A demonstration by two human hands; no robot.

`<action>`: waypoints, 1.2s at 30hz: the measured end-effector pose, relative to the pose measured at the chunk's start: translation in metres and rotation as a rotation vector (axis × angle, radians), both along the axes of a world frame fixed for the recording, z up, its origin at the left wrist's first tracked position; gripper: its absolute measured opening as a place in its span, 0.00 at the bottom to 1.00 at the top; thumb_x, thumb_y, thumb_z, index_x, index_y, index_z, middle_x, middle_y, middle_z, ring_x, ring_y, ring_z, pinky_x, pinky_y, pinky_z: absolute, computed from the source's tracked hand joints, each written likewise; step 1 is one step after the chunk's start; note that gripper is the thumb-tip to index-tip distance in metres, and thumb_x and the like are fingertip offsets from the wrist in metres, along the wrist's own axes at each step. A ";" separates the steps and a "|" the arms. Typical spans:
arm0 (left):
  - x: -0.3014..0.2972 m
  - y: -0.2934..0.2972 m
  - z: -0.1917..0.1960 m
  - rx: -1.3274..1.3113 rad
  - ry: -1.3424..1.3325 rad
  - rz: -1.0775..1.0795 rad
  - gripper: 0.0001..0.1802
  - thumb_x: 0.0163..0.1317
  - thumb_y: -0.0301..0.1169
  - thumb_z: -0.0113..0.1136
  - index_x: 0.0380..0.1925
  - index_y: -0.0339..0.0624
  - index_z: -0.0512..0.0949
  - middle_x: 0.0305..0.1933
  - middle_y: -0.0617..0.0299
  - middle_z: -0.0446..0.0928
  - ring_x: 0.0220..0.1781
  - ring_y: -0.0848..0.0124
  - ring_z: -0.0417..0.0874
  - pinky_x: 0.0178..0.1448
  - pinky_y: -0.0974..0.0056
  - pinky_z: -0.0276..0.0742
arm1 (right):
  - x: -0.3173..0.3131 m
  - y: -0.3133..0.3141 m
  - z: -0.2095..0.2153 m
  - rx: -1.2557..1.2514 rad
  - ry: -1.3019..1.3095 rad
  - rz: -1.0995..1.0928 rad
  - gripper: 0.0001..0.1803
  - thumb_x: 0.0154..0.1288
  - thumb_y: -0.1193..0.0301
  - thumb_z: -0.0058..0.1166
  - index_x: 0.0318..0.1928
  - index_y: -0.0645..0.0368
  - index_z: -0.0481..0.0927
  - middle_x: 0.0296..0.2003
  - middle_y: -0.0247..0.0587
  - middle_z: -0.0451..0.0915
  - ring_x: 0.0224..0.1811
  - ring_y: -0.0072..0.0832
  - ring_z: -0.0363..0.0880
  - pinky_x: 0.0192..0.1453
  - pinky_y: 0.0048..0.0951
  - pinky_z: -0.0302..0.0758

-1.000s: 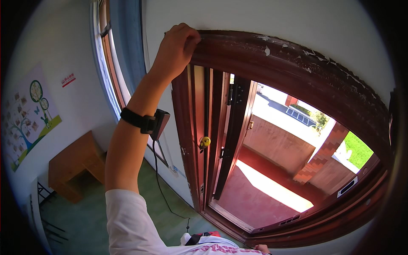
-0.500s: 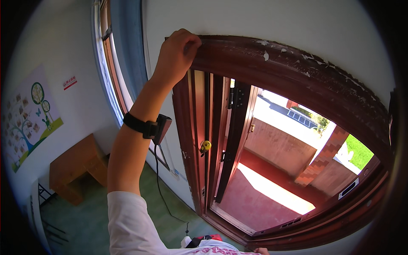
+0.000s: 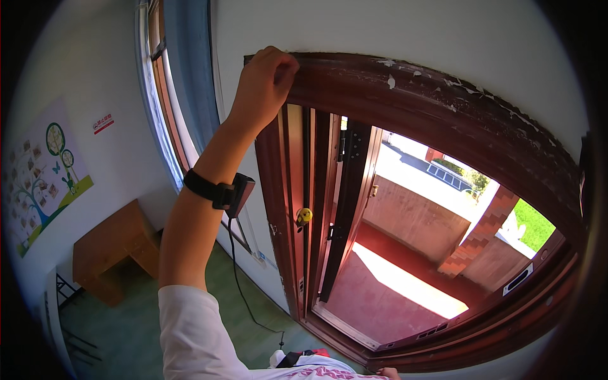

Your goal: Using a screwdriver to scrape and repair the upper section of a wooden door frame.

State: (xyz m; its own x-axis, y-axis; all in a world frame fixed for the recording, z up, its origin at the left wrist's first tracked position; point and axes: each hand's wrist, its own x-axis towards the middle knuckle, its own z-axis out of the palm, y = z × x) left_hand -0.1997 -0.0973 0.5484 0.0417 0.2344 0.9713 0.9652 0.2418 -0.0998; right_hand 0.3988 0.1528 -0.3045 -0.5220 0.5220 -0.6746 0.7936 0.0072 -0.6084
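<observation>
High up, my left hand (image 3: 269,79) is closed at the upper left corner of a dark red wooden door frame (image 3: 405,95). Its fingers curl against the frame's top piece, and whatever lies between the fingertips is hidden. Only a small part of my right hand (image 3: 389,373) shows at the lower edge, beside my white shirt; its fingers cannot be made out. A small round yellow thing with dark marks (image 3: 304,217) sits against the frame's left upright, well below my left hand. A black strap with a small box (image 3: 233,195) is round my left forearm.
Through the doorway lie a red floor (image 3: 386,297) and a low wall (image 3: 411,221). The open dark door (image 3: 345,221) stands inward of the left jamb. At left are a blue curtain (image 3: 190,69), a wooden desk (image 3: 114,244) and a poster (image 3: 54,171). A cable (image 3: 244,301) hangs from the strap.
The left hand stays at the frame's corner, its fingers slightly lower in the picture. The whole view has shifted a little to the left; little else differs.
</observation>
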 end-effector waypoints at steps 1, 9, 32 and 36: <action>-0.001 -0.001 -0.001 -0.022 -0.008 -0.023 0.04 0.63 0.20 0.57 0.37 0.36 0.78 0.38 0.56 0.81 0.42 0.65 0.85 0.46 0.65 0.81 | 0.001 0.001 0.000 0.034 0.001 0.052 0.09 0.64 0.67 0.53 0.30 0.55 0.84 0.26 0.43 0.81 0.26 0.32 0.77 0.31 0.36 0.73; 0.001 0.003 -0.002 0.016 0.017 -0.049 0.05 0.62 0.18 0.57 0.36 0.36 0.78 0.39 0.56 0.79 0.41 0.65 0.84 0.45 0.66 0.81 | -0.003 0.004 -0.013 0.210 0.034 0.341 0.08 0.64 0.65 0.56 0.32 0.51 0.86 0.29 0.47 0.83 0.28 0.34 0.78 0.34 0.36 0.75; -0.027 -0.083 -0.052 -0.171 -0.596 0.165 0.12 0.64 0.32 0.67 0.29 0.36 0.76 0.24 0.60 0.80 0.26 0.74 0.81 0.35 0.70 0.76 | -0.061 0.023 0.058 0.197 0.080 0.232 0.08 0.65 0.69 0.53 0.36 0.55 0.85 0.30 0.48 0.84 0.29 0.35 0.81 0.35 0.36 0.78; -0.035 -0.098 -0.062 -0.298 -0.454 0.422 0.12 0.67 0.32 0.62 0.27 0.38 0.76 0.18 0.62 0.77 0.18 0.67 0.77 0.27 0.61 0.74 | -0.061 0.026 0.071 0.191 0.077 0.182 0.08 0.65 0.70 0.52 0.36 0.56 0.85 0.30 0.48 0.84 0.29 0.36 0.82 0.35 0.36 0.79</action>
